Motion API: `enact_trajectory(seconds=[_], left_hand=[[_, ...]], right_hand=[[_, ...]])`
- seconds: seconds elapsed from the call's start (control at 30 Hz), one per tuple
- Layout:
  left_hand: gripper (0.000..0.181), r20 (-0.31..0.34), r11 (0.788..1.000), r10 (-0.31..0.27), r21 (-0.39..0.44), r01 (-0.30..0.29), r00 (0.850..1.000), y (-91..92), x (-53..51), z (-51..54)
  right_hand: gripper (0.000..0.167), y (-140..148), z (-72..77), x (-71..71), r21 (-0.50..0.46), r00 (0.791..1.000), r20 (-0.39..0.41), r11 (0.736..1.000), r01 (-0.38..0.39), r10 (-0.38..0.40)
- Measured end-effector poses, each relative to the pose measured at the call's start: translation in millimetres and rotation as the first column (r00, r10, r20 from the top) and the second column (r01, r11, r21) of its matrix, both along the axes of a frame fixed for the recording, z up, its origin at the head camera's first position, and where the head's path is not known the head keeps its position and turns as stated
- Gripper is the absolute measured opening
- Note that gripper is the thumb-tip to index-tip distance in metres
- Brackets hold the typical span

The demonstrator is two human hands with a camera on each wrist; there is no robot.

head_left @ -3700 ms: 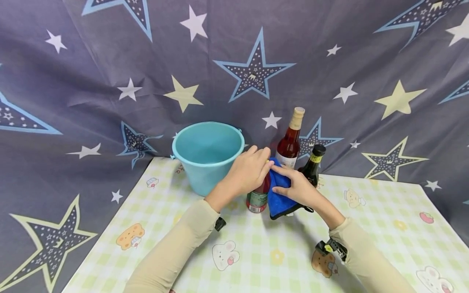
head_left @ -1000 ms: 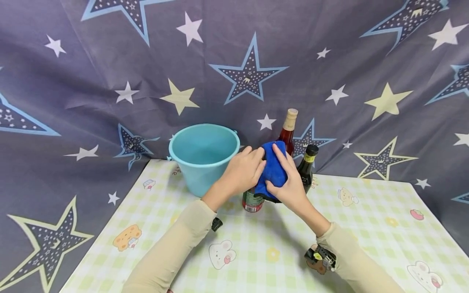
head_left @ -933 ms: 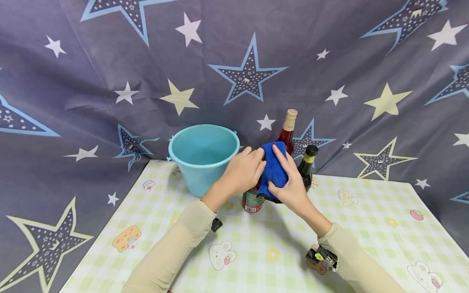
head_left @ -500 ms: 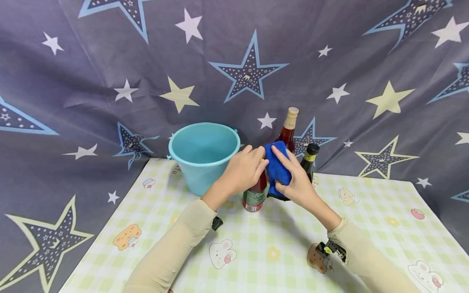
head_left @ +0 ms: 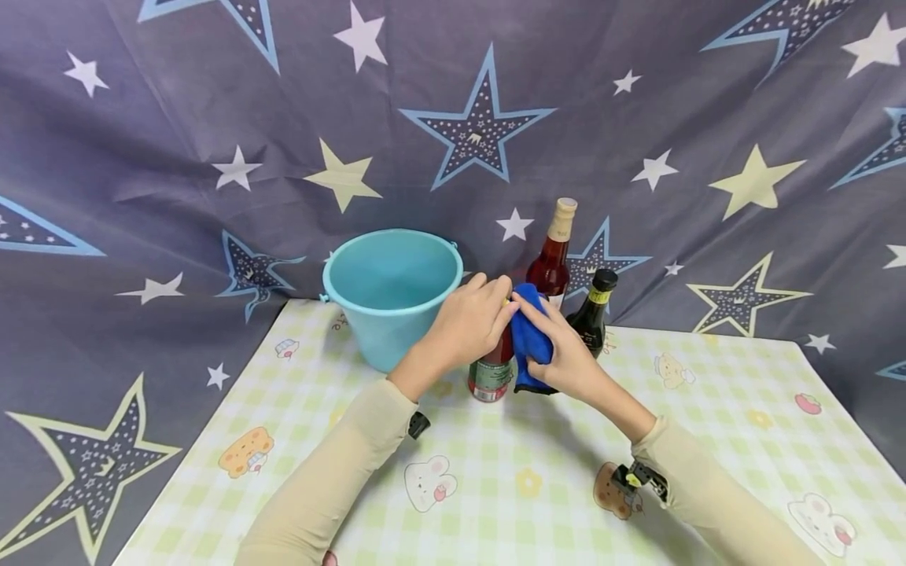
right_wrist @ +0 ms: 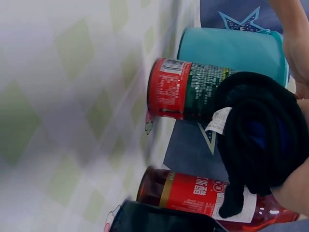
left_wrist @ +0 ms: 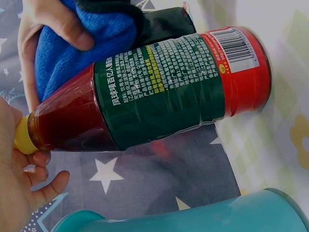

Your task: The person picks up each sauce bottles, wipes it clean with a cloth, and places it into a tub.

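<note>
A red bottle with a green label [head_left: 490, 379] and a yellow cap [left_wrist: 23, 136] stands upright on the table. My left hand [head_left: 463, 324] grips it at the cap, as the left wrist view shows too. My right hand [head_left: 569, 358] holds a folded blue cloth [head_left: 531, 338] with a black edge against the bottle's right side. In the left wrist view the cloth [left_wrist: 96, 38] lies along the bottle's shoulder. Seen from the right wrist, the cloth [right_wrist: 258, 130] covers the bottle's upper part.
Left of the hands stands a light blue bucket [head_left: 389, 334], close to the star-patterned backdrop. Behind and right of the cloth are a tall red bottle [head_left: 550, 267] with a cream neck and a dark bottle [head_left: 589, 318] with a black cap. A checked cloth [head_left: 488, 519] covers the table.
My right hand and the blue cloth first came up and left across the bottle's front, then moved back to its right side. My left hand stays at the cap.
</note>
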State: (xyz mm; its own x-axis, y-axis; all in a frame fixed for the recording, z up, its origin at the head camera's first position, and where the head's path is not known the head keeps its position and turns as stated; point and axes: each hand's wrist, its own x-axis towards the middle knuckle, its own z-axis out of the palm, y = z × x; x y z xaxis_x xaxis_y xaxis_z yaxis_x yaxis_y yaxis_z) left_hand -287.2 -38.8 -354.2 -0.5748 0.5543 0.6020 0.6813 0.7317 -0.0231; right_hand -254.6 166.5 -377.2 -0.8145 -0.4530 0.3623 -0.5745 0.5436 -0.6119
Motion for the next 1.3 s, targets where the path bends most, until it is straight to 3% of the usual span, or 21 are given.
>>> enact_trajectory(seconds=[0.23, 0.4, 0.8, 1.07, 1.3], left_hand=[[0.024, 0.025, 1.000, -0.005, -0.004, 0.005, 1.000, -1.0, -1.0, 1.0], [0.024, 0.009, 1.000, -0.002, -0.002, 0.002, 1.000, -1.1, -0.2, 0.4], [0.024, 0.014, 1.000, -0.011, 0.013, 0.011, 1.000, -0.9, -0.8, 0.1], [0.025, 0.051, 1.000, -0.003, 0.007, 0.003, 0.999, -2.5, 1.6, 1.5], [0.025, 0.096, 1.000, 0.022, 0.017, -0.024, 0.995, -1.6, 4.0, 2.6]], right_hand=[[0.092, 3.6, -6.2, -1.7, 0.064, 1.000, 0.015, 0.998, -0.011, 0.010], [0.090, 6.5, -8.3, -4.6, 0.099, 1.000, 0.019, 0.995, -0.022, 0.020], [0.094, 11.3, -15.7, -8.6, 0.055, 0.992, 0.122, 0.998, -0.037, 0.030], [0.095, 4.4, -18.3, -2.8, 0.248, 0.998, 0.060, 0.969, -0.017, 0.002], [0.086, 5.2, -25.1, -2.5, 0.349, 0.994, 0.106, 0.936, -0.054, 0.017]])
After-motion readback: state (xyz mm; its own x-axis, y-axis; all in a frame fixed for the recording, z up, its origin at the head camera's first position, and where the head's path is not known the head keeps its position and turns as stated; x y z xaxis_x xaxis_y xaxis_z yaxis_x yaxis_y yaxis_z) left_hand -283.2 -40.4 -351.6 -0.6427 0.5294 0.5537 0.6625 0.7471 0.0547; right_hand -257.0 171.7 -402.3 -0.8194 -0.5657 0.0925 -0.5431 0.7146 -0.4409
